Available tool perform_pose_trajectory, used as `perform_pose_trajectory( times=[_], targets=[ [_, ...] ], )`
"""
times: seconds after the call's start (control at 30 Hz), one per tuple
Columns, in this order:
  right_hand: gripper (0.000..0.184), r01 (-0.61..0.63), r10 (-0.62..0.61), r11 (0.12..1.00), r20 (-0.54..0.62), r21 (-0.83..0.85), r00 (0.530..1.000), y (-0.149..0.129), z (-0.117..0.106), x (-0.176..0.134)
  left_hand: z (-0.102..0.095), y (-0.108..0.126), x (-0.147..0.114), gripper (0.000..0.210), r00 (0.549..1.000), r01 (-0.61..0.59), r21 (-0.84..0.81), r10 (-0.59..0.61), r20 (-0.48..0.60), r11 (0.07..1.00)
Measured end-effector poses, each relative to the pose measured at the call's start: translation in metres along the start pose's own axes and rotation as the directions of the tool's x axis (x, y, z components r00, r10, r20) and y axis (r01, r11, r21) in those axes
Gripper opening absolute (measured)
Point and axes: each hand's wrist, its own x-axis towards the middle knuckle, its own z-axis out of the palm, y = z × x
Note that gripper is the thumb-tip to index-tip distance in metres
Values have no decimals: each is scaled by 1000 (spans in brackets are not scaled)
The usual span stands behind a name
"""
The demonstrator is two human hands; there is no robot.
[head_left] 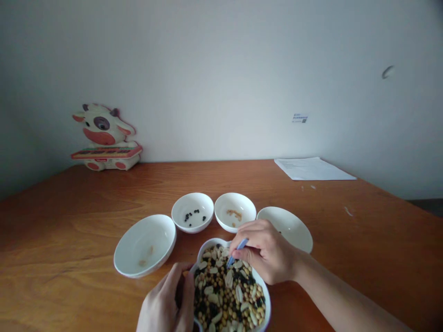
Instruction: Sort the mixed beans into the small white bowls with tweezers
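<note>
A white scalloped bowl (pixel 268 302) full of mixed yellow beans, dark beans and pale peanut halves stands at the table's near edge. My left hand (pixel 168 299) is closed on its left rim. Over the bowl's far right side, my right hand (pixel 266 251) pinches blue tweezers (pixel 241 246), their tips down among the beans and peanuts. Beyond are four smaller white bowls: the left bowl (pixel 124 246) holds a few pale pieces, the second bowl (pixel 180 203) several black beans, the third bowl (pixel 221 200) small brownish pieces. My right hand partly hides the right bowl (pixel 294 228).
The bowls stand on a brown wooden table (pixel 62 230). A toy cow with a keyboard (pixel 105 140) is at the back left against the wall. White paper sheets (pixel 313 169) lie at the back right.
</note>
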Motion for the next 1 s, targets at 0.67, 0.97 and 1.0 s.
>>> perform_pose_trajectory(
  times=[0.67,0.97,1.0],
  targets=[
    [23,-184,159,981,-291,-60,943,4,-37,-1,-3,5,-3,20,995,97,119,-100,12,988],
    [18,-385,273,917,-544,-102,794,2,-71,-41,-9,9,-2,23,995,95,65,-96,4,993],
    [18,-404,274,908,-570,-113,775,0,-74,-47,-14,9,-4,22,996,86,56,-85,-16,995]
  ],
)
